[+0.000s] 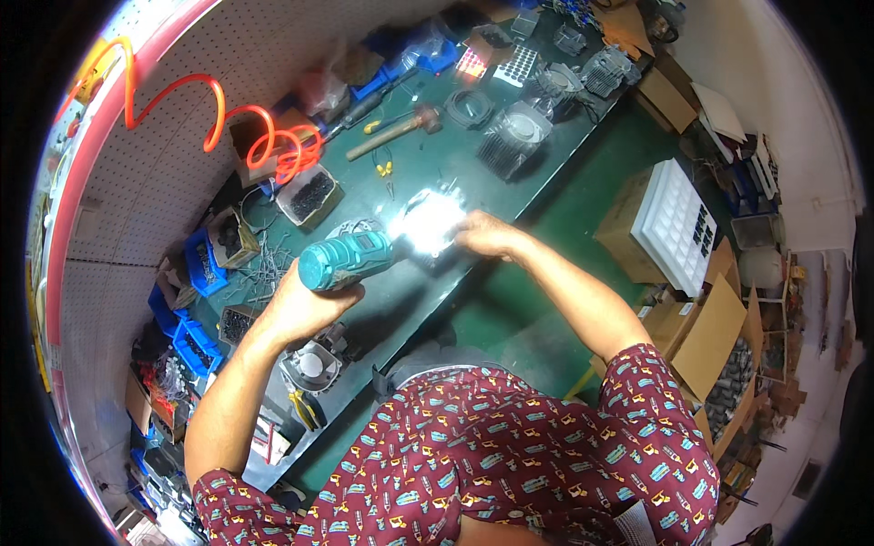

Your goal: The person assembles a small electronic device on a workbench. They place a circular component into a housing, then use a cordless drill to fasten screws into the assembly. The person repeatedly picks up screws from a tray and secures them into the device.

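My left hand (308, 308) is wrapped round a teal cordless power driver (344, 259), held level over the workbench. The driver's front end points right, at a metal part (430, 223) lit so brightly that its details are washed out. On the right side of that part, my right hand (487, 235) grips its edge with bent fingers; the fingertips are partly lost in the glare. Just behind the driver lies a round grey metal piece (357, 227). Nearer me, left of my body, sit a metal housing (311, 366) and yellow-handled pliers (305, 408).
A hammer (396, 132) and small yellow pliers (385, 173) lie farther back on the green bench. Finned metal housings (515, 138) stand at the far right. An orange coiled hose (214, 114) hangs at left above blue bins (202, 264). Cardboard boxes (628, 227) stand right of the bench.
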A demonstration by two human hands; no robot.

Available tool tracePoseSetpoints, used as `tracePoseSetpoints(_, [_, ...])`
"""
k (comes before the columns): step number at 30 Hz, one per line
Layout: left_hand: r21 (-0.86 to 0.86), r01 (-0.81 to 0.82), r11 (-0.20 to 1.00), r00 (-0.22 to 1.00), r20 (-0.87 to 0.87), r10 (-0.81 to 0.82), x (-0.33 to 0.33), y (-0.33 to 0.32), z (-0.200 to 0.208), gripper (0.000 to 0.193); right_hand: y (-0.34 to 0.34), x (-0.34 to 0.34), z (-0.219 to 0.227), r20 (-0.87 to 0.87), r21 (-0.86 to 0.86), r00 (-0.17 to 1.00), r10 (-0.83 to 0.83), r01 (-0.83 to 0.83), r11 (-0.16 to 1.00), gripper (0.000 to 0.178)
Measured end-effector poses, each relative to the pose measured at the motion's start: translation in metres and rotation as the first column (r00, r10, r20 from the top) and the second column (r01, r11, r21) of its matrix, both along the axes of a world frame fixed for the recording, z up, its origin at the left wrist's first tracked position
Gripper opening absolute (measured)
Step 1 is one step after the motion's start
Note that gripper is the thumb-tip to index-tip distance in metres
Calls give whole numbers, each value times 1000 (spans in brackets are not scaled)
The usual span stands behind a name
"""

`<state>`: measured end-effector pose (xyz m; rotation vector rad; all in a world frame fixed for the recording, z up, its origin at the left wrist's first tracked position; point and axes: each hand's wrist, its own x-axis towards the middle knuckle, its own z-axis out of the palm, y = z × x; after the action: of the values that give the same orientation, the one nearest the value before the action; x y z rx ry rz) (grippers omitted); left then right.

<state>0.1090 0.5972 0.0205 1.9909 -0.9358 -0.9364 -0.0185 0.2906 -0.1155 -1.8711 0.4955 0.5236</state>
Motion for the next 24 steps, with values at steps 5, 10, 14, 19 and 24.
tracePoseSetpoints(5, [49, 17, 999, 999, 49, -19, 3, -5, -1, 36, -3, 4, -12, -23, 18, 999, 39, -38, 999, 27])
tracePoseSetpoints(10, [44, 19, 999, 998, 59, -21, 2, -13, -1, 35, -10, 3, -18, 113, 8, 993, 24, -25, 1000, 22])
tracePoseSetpoints(14, [205, 11, 979, 996, 87, -29, -1, -30, 20, 34, -20, 12, -16, 449, -203, 872, -197, 314, 927, 31])
tracePoseSetpoints(19, [476, 37, 879, 973, 183, -140, -14, -89, 67, 26, -35, 44, -60, 668, -264, 738, -99, 360, 895, 51])
tracePoseSetpoints(24, [611, 22, 791, 928, 282, -244, -38, -127, 88, 25, -26, 54, -73, 623, -111, 768, -145, 270, 956, 40])
